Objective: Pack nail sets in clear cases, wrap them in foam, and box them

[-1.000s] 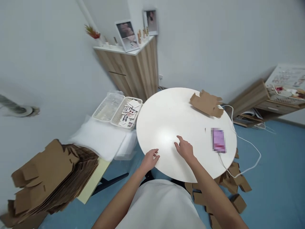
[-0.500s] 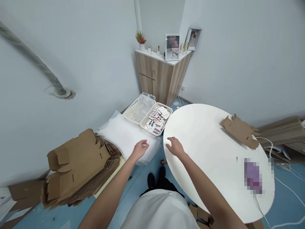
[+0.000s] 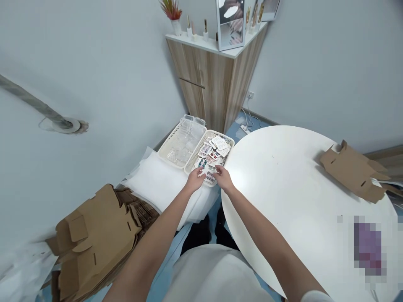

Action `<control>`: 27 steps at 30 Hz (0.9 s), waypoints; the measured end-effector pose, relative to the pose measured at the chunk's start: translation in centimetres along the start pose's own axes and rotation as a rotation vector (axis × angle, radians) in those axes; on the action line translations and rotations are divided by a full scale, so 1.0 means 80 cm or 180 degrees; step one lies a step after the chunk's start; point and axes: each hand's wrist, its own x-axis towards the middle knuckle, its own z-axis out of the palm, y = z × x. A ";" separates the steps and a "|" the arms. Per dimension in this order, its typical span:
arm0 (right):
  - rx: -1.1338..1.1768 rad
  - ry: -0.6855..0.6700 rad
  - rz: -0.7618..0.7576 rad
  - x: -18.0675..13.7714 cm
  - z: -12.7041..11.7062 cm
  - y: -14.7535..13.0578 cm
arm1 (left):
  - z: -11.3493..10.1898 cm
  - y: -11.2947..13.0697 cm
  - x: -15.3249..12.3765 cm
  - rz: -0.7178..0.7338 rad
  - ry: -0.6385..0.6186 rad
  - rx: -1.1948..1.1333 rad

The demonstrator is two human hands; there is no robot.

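A white plastic basket [image 3: 232,144] holds a jumble of white cards [image 3: 217,147], several with rows of small coloured pieces that look like press-on nails. My left hand [image 3: 195,180] is over its near left edge, thumb and fingers apart, by a card with dark green pieces. Across from it, my right hand [image 3: 223,178] reaches over the near right edge, fingers slightly curled and apart. Between the hands lies a card with greyish pieces [image 3: 210,176]. Neither hand visibly holds anything; whether the fingertips touch the cards is hard to tell.
Left of it sits a second white basket [image 3: 161,152] with clear plastic pieces. Below are white sheets [image 3: 160,178] and stacked flattened cardboard boxes [image 3: 100,239]. A round white table [image 3: 283,188] on the right bears a folded cardboard piece [image 3: 352,170] and a blurred purple item [image 3: 368,247]. A wooden cabinet [image 3: 217,79] stands behind.
Both hands have moved forward, from above the white sheets and the table's edge to the near end of the card basket. The view has tilted down and come closer.
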 end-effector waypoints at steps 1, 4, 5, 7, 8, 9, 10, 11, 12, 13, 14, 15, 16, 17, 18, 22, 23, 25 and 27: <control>0.0169 0.0018 0.0036 0.005 0.008 0.001 | 0.001 0.000 0.010 0.0039 -0.0062 0.0048; 0.0760 0.0064 0.0269 0.018 0.025 0.002 | 0.006 -0.001 0.041 0.0176 -0.0257 0.0191; 0.0947 0.0134 0.0358 0.023 0.029 0.002 | 0.009 -0.002 0.052 0.0216 -0.0322 0.0212; 0.1225 0.0400 0.0529 0.032 0.036 0.001 | 0.017 -0.006 0.073 0.0293 -0.0463 0.0229; 0.1313 0.0578 0.0596 0.038 0.038 0.002 | 0.021 -0.008 0.082 0.0302 -0.0506 0.0244; 0.1372 0.0741 0.0650 0.043 0.041 0.003 | 0.024 -0.010 0.090 0.0315 -0.0552 0.0252; 0.1403 0.0881 0.0702 0.049 0.043 0.005 | 0.028 -0.013 0.097 0.0343 -0.0556 0.0243; 0.1419 0.0994 0.0750 0.054 0.046 0.007 | 0.031 -0.015 0.103 0.0342 -0.0560 0.0233; 0.1434 0.1075 0.0792 0.060 0.048 0.009 | 0.033 -0.017 0.108 0.0340 -0.0561 0.0224; 0.1460 0.1133 0.0826 0.065 0.051 0.011 | 0.035 -0.019 0.113 0.0331 -0.0564 0.0220; 0.1504 0.1177 0.0850 0.069 0.053 0.013 | 0.036 -0.020 0.116 0.0318 -0.0580 0.0218; 0.1570 0.1228 0.0860 0.074 0.055 0.014 | 0.037 -0.022 0.119 0.0313 -0.0604 0.0219; 0.1655 0.1298 0.0859 0.078 0.056 0.014 | 0.038 -0.022 0.122 0.0313 -0.0630 0.0230; 0.1745 0.1374 0.0847 0.082 0.058 0.014 | 0.039 -0.023 0.124 0.0313 -0.0646 0.0246; 0.1814 0.1440 0.0831 0.085 0.058 0.014 | 0.040 -0.023 0.126 0.0311 -0.0649 0.0252; 0.1713 0.1512 0.0850 0.096 0.060 0.015 | 0.041 -0.022 0.131 0.0290 -0.0512 0.0143; 0.1635 0.1519 0.0895 0.097 0.060 0.016 | 0.040 -0.022 0.131 0.0278 -0.0445 0.0101; 0.1546 0.1591 0.1045 0.096 0.062 0.018 | 0.036 -0.023 0.130 0.0246 -0.0308 0.0071; 0.1566 0.1657 0.1195 0.092 0.065 0.018 | 0.032 -0.025 0.126 0.0195 -0.0214 0.0067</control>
